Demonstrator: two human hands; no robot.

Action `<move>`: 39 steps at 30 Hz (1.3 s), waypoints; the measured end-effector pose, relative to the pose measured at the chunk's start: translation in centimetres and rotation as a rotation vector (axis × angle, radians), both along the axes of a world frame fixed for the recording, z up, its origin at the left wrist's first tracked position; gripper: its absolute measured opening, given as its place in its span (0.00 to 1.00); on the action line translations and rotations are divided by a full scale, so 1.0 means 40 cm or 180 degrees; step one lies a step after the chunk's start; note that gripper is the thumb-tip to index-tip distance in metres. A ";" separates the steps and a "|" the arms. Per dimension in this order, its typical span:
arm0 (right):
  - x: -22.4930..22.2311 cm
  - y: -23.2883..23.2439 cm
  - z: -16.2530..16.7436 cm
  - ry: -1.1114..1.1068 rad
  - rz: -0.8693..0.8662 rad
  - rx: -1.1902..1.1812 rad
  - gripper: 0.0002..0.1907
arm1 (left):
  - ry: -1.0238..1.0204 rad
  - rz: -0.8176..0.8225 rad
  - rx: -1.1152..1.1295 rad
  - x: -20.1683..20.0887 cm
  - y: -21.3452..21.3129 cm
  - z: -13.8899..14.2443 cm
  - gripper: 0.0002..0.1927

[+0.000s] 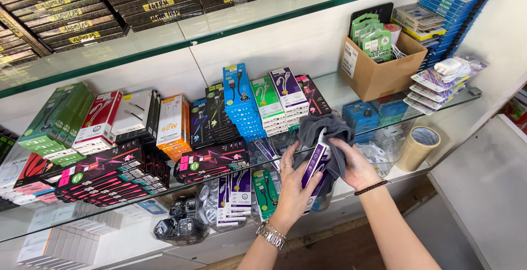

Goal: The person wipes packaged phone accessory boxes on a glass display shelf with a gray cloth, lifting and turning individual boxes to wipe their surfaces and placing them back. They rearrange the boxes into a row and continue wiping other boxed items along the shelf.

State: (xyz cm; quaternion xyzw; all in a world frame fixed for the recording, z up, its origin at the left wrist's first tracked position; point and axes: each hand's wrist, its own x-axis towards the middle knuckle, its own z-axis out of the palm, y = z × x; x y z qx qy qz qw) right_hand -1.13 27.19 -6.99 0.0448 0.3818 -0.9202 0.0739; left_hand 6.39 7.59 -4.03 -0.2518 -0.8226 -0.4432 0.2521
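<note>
My left hand [292, 185], with rings and a metal bracelet, grips a slim white-and-purple cable box [317, 162] by its lower part, above the front edge of a glass shelf [137, 207]. My right hand [357, 167], wearing a dark bead bracelet, presses a dark grey cloth [324, 130] against the box's upper end. The cloth drapes over the top of the box and hides part of it.
Stacks of boxed cables in blue, green, orange, black and pink fill the glass shelf. A brown cardboard box [379, 67] of green packets stands at the right. A roll of tan tape [417, 148] sits near the shelf's right front edge. More boxes lie below.
</note>
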 end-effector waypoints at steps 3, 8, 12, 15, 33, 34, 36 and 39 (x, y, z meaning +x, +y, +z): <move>-0.007 -0.027 -0.007 0.0095 -0.0803 -0.0080 0.17 | -0.0514 -0.0223 0.0434 -0.026 0.021 -0.003 0.14; 0.047 -0.109 0.010 0.0549 -0.1520 0.1082 0.19 | -0.1570 -0.0481 0.2028 -0.080 0.057 -0.015 0.18; 0.049 -0.125 0.069 0.0936 -0.1260 0.2644 0.24 | -0.2198 -0.0678 0.3372 -0.151 0.065 -0.009 0.21; 0.028 -0.136 0.115 0.1813 -0.1591 0.3765 0.30 | -0.2153 -0.0767 0.3149 -0.182 0.088 0.002 0.24; -0.034 0.006 0.079 0.1685 -0.1415 0.3342 0.27 | -0.1749 -0.0003 0.4486 -0.387 0.040 0.031 0.30; -0.057 0.044 0.088 0.1652 -0.1632 0.3506 0.26 | -0.1626 0.0198 0.4115 -0.393 0.026 0.024 0.29; -0.123 0.114 0.110 0.1231 -0.1804 0.4387 0.27 | -0.1335 0.0555 0.3371 -0.398 -0.002 0.024 0.28; -0.199 0.165 0.141 0.1596 -0.1610 0.6560 0.37 | -0.1690 0.0758 0.3164 -0.388 -0.017 0.053 0.28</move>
